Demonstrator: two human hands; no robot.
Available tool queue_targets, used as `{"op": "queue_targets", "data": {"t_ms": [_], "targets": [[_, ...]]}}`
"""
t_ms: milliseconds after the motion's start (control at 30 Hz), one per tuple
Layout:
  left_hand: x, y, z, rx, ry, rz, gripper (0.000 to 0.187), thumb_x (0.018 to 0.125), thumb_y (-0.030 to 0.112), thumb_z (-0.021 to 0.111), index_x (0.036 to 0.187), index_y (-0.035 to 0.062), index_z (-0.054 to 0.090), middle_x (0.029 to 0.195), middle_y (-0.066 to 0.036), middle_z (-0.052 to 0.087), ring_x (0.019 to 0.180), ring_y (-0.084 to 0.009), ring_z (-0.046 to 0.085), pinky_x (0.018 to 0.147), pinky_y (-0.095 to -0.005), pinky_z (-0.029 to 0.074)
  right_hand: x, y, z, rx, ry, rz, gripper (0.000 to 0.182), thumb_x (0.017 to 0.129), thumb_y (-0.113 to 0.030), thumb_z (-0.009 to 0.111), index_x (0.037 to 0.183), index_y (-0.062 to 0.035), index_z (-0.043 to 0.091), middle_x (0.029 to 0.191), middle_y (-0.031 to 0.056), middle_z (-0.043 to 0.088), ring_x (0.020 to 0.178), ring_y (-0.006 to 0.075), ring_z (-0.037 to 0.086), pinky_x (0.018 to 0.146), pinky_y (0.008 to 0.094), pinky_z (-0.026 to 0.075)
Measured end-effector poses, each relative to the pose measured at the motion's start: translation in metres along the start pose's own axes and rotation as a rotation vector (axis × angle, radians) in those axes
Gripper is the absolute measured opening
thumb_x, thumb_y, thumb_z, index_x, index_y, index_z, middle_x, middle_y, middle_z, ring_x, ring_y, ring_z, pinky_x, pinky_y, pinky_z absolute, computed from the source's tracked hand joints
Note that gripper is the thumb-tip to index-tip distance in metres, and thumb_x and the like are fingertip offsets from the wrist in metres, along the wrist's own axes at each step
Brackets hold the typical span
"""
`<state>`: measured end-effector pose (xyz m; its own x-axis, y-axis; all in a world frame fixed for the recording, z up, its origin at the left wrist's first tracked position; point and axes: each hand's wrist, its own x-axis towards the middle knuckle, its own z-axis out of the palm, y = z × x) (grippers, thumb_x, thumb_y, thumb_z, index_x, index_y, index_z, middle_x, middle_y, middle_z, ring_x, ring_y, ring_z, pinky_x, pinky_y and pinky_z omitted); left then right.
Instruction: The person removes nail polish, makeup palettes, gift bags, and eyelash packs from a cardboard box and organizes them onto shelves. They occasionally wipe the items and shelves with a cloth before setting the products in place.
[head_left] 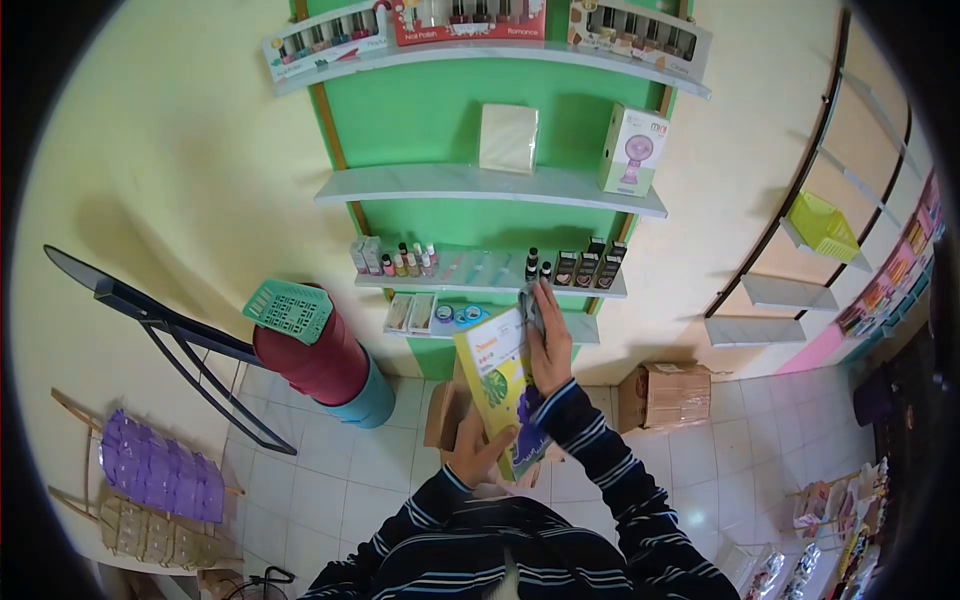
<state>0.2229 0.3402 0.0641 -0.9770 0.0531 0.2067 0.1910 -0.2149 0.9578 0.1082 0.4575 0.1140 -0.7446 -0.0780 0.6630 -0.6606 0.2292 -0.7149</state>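
1. Yellow box (pixel 497 372) is held up at a slant before the person's body, in front of the lower shelves; I can't tell whether it touches them.
2. The left hand (pixel 474 452) is clamped on its lower left edge, thumb across the front.
3. The right hand (pixel 550 352) lies along the upper right side, fingers together over a grey cloth (pixel 535 308); whether it pinches or merely presses the cloth, I can't tell.
4. Looks to me like a wiping pass. Another stroke calls for a firm left hold, light cloth pressure and a steady box angle.
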Motion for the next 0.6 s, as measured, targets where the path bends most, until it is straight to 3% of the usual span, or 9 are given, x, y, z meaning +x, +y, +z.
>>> {"op": "queue_targets", "data": {"t_ms": [100,167,267,333,400,433,500,533,600], "targets": [[0.002,-0.003,0.004,0.015,0.087,0.064,0.05,0.077,0.002,0.055,0.12,-0.0015,0.031,0.107,-0.009,0.047,0.096,-0.0148,0.047,0.082,-0.0257,0.039,-0.01,-0.025,0.014,-0.043,-0.171,-0.119,0.054,0.073,0.007,0.043,0.125,-0.0038,0.035,0.131,0.0181,0.03,0.122,0.0313,0.03,0.099,0.0338,0.025],[0.004,-0.001,-0.009,-0.169,0.139,0.017,0.049,0.077,0.003,0.055,0.12,-0.001,0.031,0.106,-0.009,0.047,0.096,-0.0142,0.047,0.08,-0.0253,0.04,-0.03,-0.051,0.009,0.041,-0.409,-0.122,0.059,0.068,0.009,0.042,0.125,-0.0045,0.037,0.134,0.0181,0.027,0.121,0.0328,0.031,0.099,0.0332,0.025],[0.005,0.019,-0.019,-0.136,0.122,0.044,0.051,0.076,0.005,0.057,0.12,-0.0009,0.03,0.107,-0.009,0.047,0.097,-0.0143,0.047,0.08,-0.0255,0.04,-0.052,-0.032,0.0,0.075,-0.38,-0.185,0.059,0.066,0.01,0.039,0.124,-0.0038,0.038,0.132,0.0192,0.029,0.12,0.0334,0.032,0.098,0.0328,0.026],[0.013,0.021,-0.018,-0.064,0.144,0.175,0.054,0.075,0.008,0.059,0.12,-0.0023,0.03,0.108,-0.01,0.047,0.097,-0.0156,0.047,0.083,-0.0275,0.039,-0.044,-0.009,-0.006,0.02,-0.178,-0.038,0.058,0.069,0.011,0.039,0.125,-0.0043,0.037,0.131,0.0196,0.03,0.117,0.0354,0.035,0.093,0.0339,0.033],[0.018,0.015,-0.013,-0.012,0.188,0.195,0.055,0.074,0.007,0.059,0.12,-0.0028,0.03,0.111,-0.011,0.047,0.098,-0.0162,0.047,0.084,-0.0281,0.038,-0.039,-0.01,0.002,-0.055,-0.059,-0.034,0.055,0.071,0.009,0.041,0.123,-0.0056,0.039,0.128,0.0219,0.034,0.115,0.0365,0.037,0.093,0.0349,0.034],[0.023,0.015,-0.012,-0.015,0.177,0.241,0.055,0.074,0.007,0.059,0.12,-0.0028,0.03,0.111,-0.011,0.047,0.098,-0.0162,0.047,0.084,-0.0281,0.038,-0.043,-0.02,0.005,-0.088,-0.083,-0.048,0.054,0.071,0.01,0.041,0.122,-0.0064,0.041,0.127,0.021,0.035,0.116,0.0364,0.036,0.095,0.0364,0.032],[0.028,0.022,-0.018,-0.229,0.205,0.149,0.056,0.074,0.003,0.058,0.122,-0.001,0.029,0.112,-0.01,0.047,0.099,-0.0156,0.047,0.083,-0.0276,0.039,-0.056,-0.037,0.006,-0.081,-0.224,-0.17,0.052,0.07,0.01,0.041,0.119,-0.0068,0.045,0.128,0.0205,0.034,0.118,0.0343,0.035,0.095,0.0384,0.031],[0.031,0.031,-0.022,-0.228,0.198,0.173,0.056,0.074,0.003,0.058,0.122,-0.001,0.029,0.112,-0.01,0.047,0.099,-0.0156,0.047,0.083,-0.0276,0.039,-0.063,-0.047,0.003,-0.089,-0.237,-0.192,0.047,0.068,0.012,0.04,0.11,-0.0058,0.053,0.12,0.0209,0.044,0.11,0.0343,0.044,0.091,0.0377,0.036],[0.034,0.05,-0.03,-0.196,0.185,0.145,0.058,0.074,0.0,0.055,0.124,0.0008,0.027,0.113,-0.01,0.046,0.099,-0.0148,0.047,0.082,-0.027,0.04,-0.07,-0.03,-0.003,-0.03,-0.12,-0.229,0.04,0.068,0.01,0.04,0.101,-0.0043,0.057,0.112,0.0203,0.049,0.104,0.0333,0.048,0.088,0.0369,0.039]]}}
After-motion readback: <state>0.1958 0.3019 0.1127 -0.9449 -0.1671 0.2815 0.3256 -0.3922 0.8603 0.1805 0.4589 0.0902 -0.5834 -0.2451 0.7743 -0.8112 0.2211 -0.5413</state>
